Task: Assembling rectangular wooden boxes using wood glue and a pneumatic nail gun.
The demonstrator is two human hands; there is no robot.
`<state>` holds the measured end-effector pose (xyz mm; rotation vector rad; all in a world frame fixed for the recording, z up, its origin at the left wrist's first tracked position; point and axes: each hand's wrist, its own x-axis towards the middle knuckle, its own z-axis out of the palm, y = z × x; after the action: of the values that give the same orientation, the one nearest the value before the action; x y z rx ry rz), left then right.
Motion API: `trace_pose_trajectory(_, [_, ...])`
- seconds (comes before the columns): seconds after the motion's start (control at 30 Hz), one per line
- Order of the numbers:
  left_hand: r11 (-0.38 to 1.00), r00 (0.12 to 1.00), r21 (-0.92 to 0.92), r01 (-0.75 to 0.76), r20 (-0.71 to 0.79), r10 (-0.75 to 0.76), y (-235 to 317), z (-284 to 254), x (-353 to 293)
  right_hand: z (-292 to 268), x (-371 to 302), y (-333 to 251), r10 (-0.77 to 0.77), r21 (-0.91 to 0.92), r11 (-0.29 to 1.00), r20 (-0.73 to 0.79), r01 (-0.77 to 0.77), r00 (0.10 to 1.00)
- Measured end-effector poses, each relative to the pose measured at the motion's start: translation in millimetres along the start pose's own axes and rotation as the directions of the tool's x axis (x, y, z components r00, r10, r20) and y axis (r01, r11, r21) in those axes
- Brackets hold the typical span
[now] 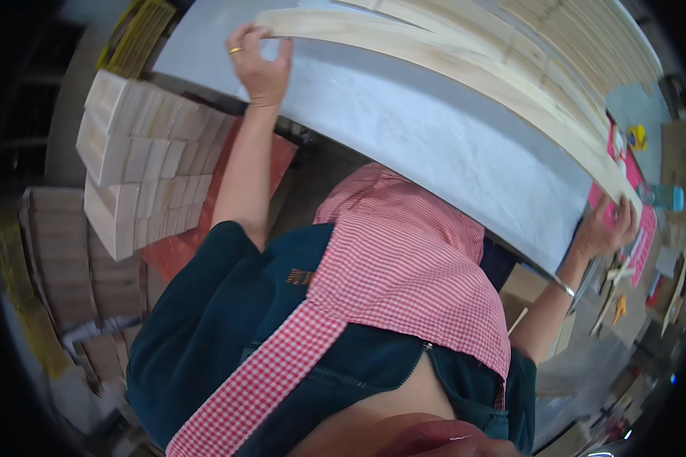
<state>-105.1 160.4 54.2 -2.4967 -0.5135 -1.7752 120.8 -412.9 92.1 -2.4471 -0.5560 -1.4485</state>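
A long, pale wooden strip [450, 67] lies along the near side of more wood on a grey-white worktable [427, 145]. My left hand [261, 65], with a ring on one finger, grips the strip's left end, its fingers over the end and its thumb at the near edge. At the far right end my right hand [608, 227] has its fingers closed around the same strip, close to the table's right corner. Behind this strip lie several similar wooden strips [537, 65], some overlapping at angles.
Stacked pale wooden boxes or drawer-like pieces [149, 160] stand to the left on a red surface [278, 164]. A yellow crate [136, 36] is at the far left. Right of the table are a blue-capped jar [667, 198], a yellow item [636, 137] and wood scraps [608, 301].
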Motion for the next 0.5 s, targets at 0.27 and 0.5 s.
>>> trace_pose_trajectory(0.27, [0.998, 0.993, 0.028, 0.057, 0.101, -0.060, 5, 4, -1, 8, 7, -1, 0.017, 0.001, 1.000, 0.155, -0.017, 0.988])
trace_pose_trajectory(0.5, [1.000, 0.783, 0.019, 0.005, 0.621, -0.016, 29, 7, 10, 3, 24, -7, 0.039, -0.147, 0.989, 0.420, 0.026, 0.907])
